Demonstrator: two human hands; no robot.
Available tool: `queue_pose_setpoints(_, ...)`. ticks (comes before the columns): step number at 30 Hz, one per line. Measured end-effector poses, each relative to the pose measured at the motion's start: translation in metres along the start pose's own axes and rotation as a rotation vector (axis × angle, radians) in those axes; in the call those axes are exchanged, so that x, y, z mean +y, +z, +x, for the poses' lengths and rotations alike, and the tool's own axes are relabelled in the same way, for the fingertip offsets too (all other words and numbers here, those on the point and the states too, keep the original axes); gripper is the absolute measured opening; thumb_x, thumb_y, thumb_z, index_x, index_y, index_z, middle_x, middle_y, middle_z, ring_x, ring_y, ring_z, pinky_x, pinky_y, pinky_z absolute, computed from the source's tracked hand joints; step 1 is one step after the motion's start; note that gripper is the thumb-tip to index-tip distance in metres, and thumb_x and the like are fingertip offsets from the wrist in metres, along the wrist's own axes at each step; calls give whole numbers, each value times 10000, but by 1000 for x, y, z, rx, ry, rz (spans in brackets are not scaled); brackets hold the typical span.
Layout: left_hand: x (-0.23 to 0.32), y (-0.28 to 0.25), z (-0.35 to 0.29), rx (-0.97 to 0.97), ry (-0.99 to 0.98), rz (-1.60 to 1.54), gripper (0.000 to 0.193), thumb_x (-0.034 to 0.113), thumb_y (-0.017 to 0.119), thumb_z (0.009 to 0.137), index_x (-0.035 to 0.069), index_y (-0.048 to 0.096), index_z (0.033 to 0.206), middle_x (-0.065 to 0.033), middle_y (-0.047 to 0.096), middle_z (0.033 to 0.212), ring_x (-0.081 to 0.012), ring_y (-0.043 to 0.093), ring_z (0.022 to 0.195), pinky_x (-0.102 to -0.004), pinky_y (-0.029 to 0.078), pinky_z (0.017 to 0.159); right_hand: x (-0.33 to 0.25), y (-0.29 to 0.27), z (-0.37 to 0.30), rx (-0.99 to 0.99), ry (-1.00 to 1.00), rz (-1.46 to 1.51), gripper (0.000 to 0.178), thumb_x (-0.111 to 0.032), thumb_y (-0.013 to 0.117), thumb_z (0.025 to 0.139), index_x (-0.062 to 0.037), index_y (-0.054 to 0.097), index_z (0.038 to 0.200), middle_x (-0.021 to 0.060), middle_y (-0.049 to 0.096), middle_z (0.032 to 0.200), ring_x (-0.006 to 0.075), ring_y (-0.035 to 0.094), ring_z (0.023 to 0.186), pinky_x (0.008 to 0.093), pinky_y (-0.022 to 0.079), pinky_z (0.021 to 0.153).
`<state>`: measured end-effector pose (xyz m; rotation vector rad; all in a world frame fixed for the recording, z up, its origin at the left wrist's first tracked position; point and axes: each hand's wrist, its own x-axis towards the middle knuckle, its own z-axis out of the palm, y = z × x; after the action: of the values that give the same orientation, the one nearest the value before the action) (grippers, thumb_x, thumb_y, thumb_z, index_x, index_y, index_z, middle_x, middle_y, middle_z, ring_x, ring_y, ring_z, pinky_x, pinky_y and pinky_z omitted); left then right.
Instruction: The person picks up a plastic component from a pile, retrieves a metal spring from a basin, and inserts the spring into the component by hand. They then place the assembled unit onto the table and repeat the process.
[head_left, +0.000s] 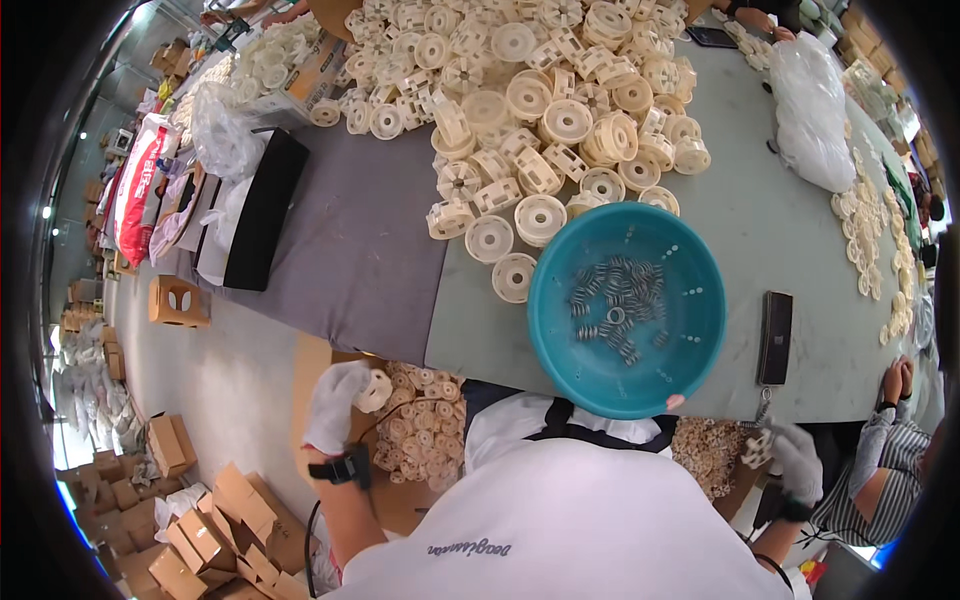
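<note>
My left hand (338, 405), in a pale glove, is closed on a cream plastic spool-shaped part (374, 391) over an open carton of similar parts (425, 430). On the other side, my gloved right hand (796, 462) grips another cream plastic part (758, 449), close to a second batch of such parts (703, 455) below the table edge. A teal basin (560, 372) holding several metal springs (620, 295) sits at the table's front edge. Behind it lies a large heap of cream plastic wheel-like parts (540, 120).
A dark phone (776, 338) with a chain lies right of the basin. At the far right a person in striped clothing (890, 480) sits near flat cream parts (865, 225). A black box (265, 210) stands on the left; cartons (230, 520) cover the floor at lower left.
</note>
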<state>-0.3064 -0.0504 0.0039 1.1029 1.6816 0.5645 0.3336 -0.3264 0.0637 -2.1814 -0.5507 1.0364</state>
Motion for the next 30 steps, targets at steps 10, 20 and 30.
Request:
queue_pose_setpoints(10, 115, 172, 32, -3, 1015, 760, 449, 217, 762, 762, 108, 636, 1178, -126, 601, 1281, -338, 562, 1215, -436, 470, 1026, -161, 119, 37, -173, -520, 35, 237, -44, 599, 962, 56, 631, 1175, 91, 687, 1043, 169, 644, 987, 296, 512, 898)
queue_pose_setpoints(20, 109, 193, 33, 129, 748, 27, 84, 69, 682, 883, 12, 674, 943, -233, 540, 1392, -294, 587, 1228, -328, 456, 1000, -205, 100, 25, -55, -1448, 32, 214, -104, 575, 937, 45, 651, 1071, 96, 658, 967, 216, 629, 844, 311, 502, 743)
queue_pose_setpoints(30, 152, 222, 0, -139, 1013, -176, 100, 110, 747, 852, 30, 745, 912, -154, 627, 1258, -274, 574, 1215, -359, 449, 1011, -223, 122, 73, -454, -1496, 275, 262, -146, 568, 946, 35, 630, 1124, 108, 652, 1021, 228, 635, 874, 323, 511, 755)
